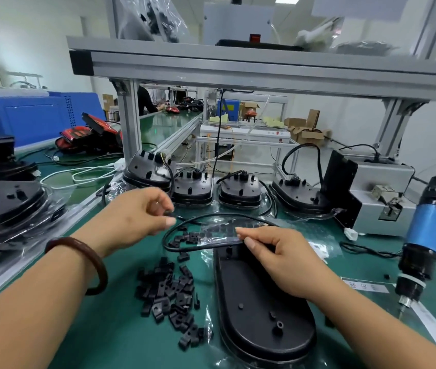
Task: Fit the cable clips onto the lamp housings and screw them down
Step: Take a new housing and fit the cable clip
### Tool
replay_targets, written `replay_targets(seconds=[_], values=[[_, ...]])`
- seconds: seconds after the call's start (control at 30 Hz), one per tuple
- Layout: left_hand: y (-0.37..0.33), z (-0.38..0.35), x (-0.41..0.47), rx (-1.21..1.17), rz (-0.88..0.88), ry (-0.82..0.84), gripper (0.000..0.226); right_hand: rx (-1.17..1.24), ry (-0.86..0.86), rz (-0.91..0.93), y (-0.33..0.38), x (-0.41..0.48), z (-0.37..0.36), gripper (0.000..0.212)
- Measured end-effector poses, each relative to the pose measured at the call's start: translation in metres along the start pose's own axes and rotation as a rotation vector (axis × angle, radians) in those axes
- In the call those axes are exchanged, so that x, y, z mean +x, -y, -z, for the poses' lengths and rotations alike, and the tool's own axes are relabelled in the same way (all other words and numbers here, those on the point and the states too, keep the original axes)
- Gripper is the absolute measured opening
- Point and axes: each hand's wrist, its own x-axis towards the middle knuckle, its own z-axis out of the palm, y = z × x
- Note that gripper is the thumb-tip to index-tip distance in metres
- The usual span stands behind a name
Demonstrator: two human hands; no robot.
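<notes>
A black lamp housing lies back-up on the green mat in front of me, its black cable looping to the left. My right hand rests on the housing's far end and pinches a clear plastic bag of small black parts. My left hand hovers above the mat and pinches a small black cable clip between thumb and fingertips. A pile of several loose black cable clips lies left of the housing.
Several more black lamp housings stand in a row at the back under an aluminium frame. An electric screwdriver hangs at the right beside a grey screw feeder. Bagged housings are stacked at the left.
</notes>
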Motion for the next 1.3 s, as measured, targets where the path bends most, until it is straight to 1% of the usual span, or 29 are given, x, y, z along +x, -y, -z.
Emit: replay_targets(seconds=[0.03,0.13,0.17,0.2,0.27,0.33,0.4,0.47,0.53,0.6,0.7,0.8,0.9,0.97,1.03,1.1,1.17,1.3], values=[[-0.008,-0.002,0.002,-0.065,-0.025,0.018,0.014,0.044,-0.008,-0.03,0.0,0.001,0.003,0.027],[-0.02,-0.011,0.011,-0.001,-0.06,0.057,0.015,0.101,-0.045,-0.067,0.003,0.007,0.017,0.025],[-0.021,-0.014,0.012,-0.022,-0.051,0.089,0.015,0.125,-0.04,-0.074,0.006,0.01,0.022,0.025],[-0.02,-0.017,0.013,-0.089,-0.034,0.133,0.015,0.154,-0.03,-0.077,0.009,0.013,0.026,0.024],[-0.021,-0.023,0.011,-0.298,-0.009,0.218,0.016,0.231,-0.019,-0.078,0.016,0.02,0.028,0.022],[-0.027,-0.032,0.007,-0.529,-0.014,0.251,0.018,0.319,-0.016,-0.083,0.024,0.027,0.021,0.02],[-0.031,-0.041,0.003,-0.598,-0.066,0.217,0.027,0.397,-0.01,-0.095,0.029,0.031,0.008,0.019],[-0.034,-0.049,-0.002,-0.547,-0.114,0.149,0.035,0.461,-0.014,-0.1,0.028,0.032,-0.005,0.014],[-0.038,-0.054,-0.006,-0.466,-0.134,0.065,0.036,0.515,-0.01,-0.095,0.024,0.032,-0.008,0.011],[-0.04,-0.056,-0.008,-0.451,-0.135,0.019,0.035,0.543,0.009,-0.078,0.021,0.033,-0.006,0.009],[-0.041,-0.058,-0.009,-0.501,-0.122,0.038,0.033,0.553,0.015,-0.058,0.019,0.034,-0.005,0.01],[-0.042,-0.059,-0.01,-0.682,-0.089,0.085,0.029,0.566,0.014,-0.064,0.021,0.034,-0.008,0.012],[-0.044,-0.061,-0.009,-0.789,-0.068,0.109,0.021,0.664,0.016,-0.095,0.022,0.035,-0.006,0.012],[-0.046,-0.063,-0.01,-0.774,-0.086,0.103,0.016,0.697,0.023,-0.108,0.021,0.035,-0.005,0.011],[-0.048,-0.066,-0.011,-0.645,-0.124,0.061,0.013,0.684,0.022,-0.115,0.021,0.035,-0.006,0.011],[-0.049,-0.067,-0.013,-0.486,-0.152,-0.007,0.014,0.681,0.014,-0.127,0.021,0.035,-0.006,0.009],[-0.05,-0.066,-0.013,-0.379,-0.178,-0.065,0.015,0.704,0.004,-0.134,0.022,0.035,-0.006,0.009],[-0.051,-0.065,-0.016,-0.339,-0.231,-0.125,0.014,0.75,-0.017,-0.148,0.022,0.035,-0.005,0.011]])
